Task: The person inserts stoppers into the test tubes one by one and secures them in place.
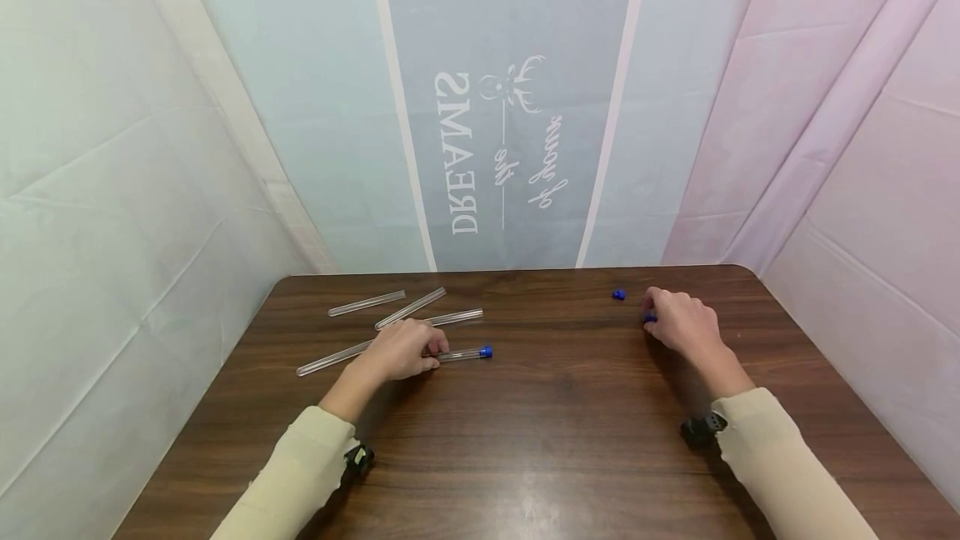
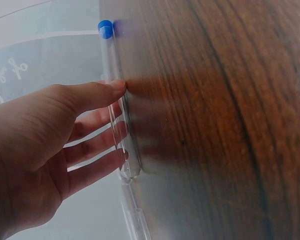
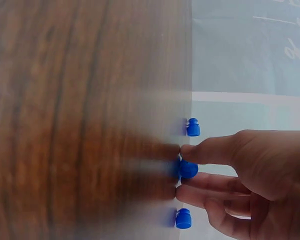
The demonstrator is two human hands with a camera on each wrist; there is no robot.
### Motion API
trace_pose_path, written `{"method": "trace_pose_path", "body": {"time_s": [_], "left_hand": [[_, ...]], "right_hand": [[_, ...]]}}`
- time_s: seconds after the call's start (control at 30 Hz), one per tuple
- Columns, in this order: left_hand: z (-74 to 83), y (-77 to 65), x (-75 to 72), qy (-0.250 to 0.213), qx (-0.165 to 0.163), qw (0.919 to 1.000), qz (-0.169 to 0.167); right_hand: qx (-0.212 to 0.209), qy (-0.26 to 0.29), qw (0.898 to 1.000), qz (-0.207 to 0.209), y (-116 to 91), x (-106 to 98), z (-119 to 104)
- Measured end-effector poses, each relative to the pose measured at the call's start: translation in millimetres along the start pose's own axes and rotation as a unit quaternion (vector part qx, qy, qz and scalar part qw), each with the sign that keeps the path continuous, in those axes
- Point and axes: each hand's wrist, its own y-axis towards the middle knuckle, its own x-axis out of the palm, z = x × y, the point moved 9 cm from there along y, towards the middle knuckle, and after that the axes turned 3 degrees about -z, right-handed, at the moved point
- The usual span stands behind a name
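My left hand (image 1: 405,349) holds a clear test tube (image 1: 459,355) between thumb and fingertips, low over the wooden table. A blue stopper (image 1: 487,352) closes the tube's right end; in the left wrist view its rounded end points away from that stopper (image 2: 105,30). Far to the right, my right hand (image 1: 684,325) pinches a loose blue stopper (image 3: 188,169) at the tabletop, thumb on one side and fingers on the other. Two more blue stoppers flank this hand in the right wrist view, one beyond the thumb (image 3: 193,127) and another below the fingers (image 3: 183,218).
Several uncapped test tubes lie around the left hand: one at the back left (image 1: 367,303), one slanting beside it (image 1: 410,308), others partly hidden by the hand. The brown table (image 1: 540,423) ends at a printed cloth backdrop (image 1: 510,23), with pale cloth at both sides.
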Motion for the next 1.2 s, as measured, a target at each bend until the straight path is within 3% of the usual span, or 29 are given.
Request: {"method": "trace_pose_path", "body": {"time_s": [0.23, 0.5, 0.7, 0.8, 0.83, 0.97, 1.03, 1.1, 1.2], "left_hand": [[-14.3, 5.4, 13.4, -0.017, 0.039, 0.9988, 0.026], [-5.8, -0.1, 2.5, -0.031, 0.002, 0.9995, -0.007], [-26.8, 11.3, 25.1, -0.027, 0.034, 0.9989, 0.019], [-20.7, 9.3, 20.0, -0.025, 0.014, 0.9996, 0.006], [-13.5, 5.0, 11.9, -0.024, 0.001, 0.9997, -0.002], [-4.2, 0.0, 2.7, -0.016, -0.002, 0.9999, -0.005], [-7.0, 1.6, 5.4, -0.024, 0.006, 0.9997, -0.004], [-20.3, 8.8, 20.3, -0.027, 0.032, 0.9991, 0.009], [-29.3, 12.4, 30.3, -0.025, 0.052, 0.9981, 0.018]], "right_hand": [[0.016, 0.005, 1.0, -0.018, -1, -1, 2], [0.013, 0.003, 1.0, -0.015, -2, 0, 2], [0.002, -0.003, 1.0, -0.003, -3, 0, 1], [0.001, -0.004, 1.0, -0.013, -3, 0, 1], [0.001, -0.004, 1.0, -0.017, -2, 1, 1], [-0.005, -0.006, 1.0, -0.02, -2, 1, 0], [-0.01, -0.007, 1.0, -0.014, -2, 1, -1], [-0.015, -0.008, 1.0, -0.007, -3, 1, -2], [-0.013, -0.007, 1.0, -0.008, -3, 1, -3]]}}
